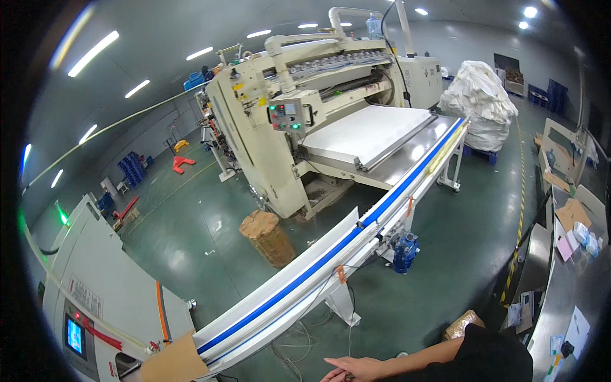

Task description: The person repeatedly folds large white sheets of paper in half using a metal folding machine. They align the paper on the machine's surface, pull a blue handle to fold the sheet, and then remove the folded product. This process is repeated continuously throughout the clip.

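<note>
While reaching in low from the right on a black-sleeved arm: right hand [355, 369] with fingers loosely extended, gripping nothing, partly cut by the lower edge. Left hand not in view. Nearest to the hands, just above and to the left, the long conveyor [356, 239] with its blue belt and white side walls, sloping down from the cream-coloured folding machine [286, 127] toward a cardboard flap [175, 363] at its lower end. Beneath it, loose cables [299, 344] on the green floor and a blue motor [404, 251] on the frame. On the machine's outfeed surface, a broad white sheet stack [366, 130]; behind, a bulging white sack [480, 95]; beside the machine, a brown wrapped roll [267, 237].

Judged from this position: best to keep the open fingers clear of the belt edge and the trailing cables, approach the conveyor from its outer side wall, and stay well apart from the motor.
</note>
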The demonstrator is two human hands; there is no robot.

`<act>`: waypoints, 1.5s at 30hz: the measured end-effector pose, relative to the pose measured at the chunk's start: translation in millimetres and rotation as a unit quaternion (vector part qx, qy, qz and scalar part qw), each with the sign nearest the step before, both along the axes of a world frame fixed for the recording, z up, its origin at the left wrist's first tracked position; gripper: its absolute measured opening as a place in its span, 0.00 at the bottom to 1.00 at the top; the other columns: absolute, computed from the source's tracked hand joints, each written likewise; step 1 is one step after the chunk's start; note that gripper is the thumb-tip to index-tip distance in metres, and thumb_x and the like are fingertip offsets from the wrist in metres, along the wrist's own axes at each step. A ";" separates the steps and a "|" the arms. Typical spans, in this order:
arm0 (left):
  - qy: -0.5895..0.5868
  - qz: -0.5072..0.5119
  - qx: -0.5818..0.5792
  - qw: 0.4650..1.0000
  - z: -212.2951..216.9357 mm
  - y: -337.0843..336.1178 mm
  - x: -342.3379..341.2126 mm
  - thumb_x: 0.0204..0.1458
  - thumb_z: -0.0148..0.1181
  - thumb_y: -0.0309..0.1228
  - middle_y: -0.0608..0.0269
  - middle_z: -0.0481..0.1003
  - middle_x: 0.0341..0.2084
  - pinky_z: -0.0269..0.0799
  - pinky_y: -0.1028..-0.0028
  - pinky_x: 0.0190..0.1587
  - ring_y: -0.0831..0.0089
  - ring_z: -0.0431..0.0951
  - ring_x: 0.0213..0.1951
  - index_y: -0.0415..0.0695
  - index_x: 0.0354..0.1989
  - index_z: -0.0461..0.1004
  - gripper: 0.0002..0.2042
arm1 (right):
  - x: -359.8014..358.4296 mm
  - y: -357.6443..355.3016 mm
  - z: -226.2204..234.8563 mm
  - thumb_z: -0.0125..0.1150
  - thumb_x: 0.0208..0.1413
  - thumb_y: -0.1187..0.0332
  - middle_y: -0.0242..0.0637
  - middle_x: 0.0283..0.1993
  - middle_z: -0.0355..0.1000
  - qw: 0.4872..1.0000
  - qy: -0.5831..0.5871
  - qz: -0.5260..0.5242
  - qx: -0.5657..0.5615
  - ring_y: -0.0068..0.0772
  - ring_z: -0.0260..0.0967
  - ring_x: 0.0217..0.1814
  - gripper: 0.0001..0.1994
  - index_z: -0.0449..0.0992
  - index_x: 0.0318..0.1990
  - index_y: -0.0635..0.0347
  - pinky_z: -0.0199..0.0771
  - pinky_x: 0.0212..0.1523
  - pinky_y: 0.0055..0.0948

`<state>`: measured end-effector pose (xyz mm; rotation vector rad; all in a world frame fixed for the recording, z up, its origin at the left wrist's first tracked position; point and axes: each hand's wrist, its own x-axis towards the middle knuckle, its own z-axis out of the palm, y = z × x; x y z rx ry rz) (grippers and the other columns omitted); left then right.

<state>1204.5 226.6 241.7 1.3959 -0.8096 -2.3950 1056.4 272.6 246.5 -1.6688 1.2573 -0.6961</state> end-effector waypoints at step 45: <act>0.216 -0.589 -0.029 0.778 -45.1 -69.0 -388.8 0.54 0.58 0.24 0.60 0.76 0.38 0.71 0.75 0.44 0.75 0.75 0.39 0.36 0.44 0.72 0.11 | -257.9 71.1 -12.2 0.55 0.45 0.67 0.52 0.58 0.62 0.858 -0.058 -0.508 -0.048 0.50 0.58 0.61 0.24 0.68 0.53 0.62 0.59 0.60 0.39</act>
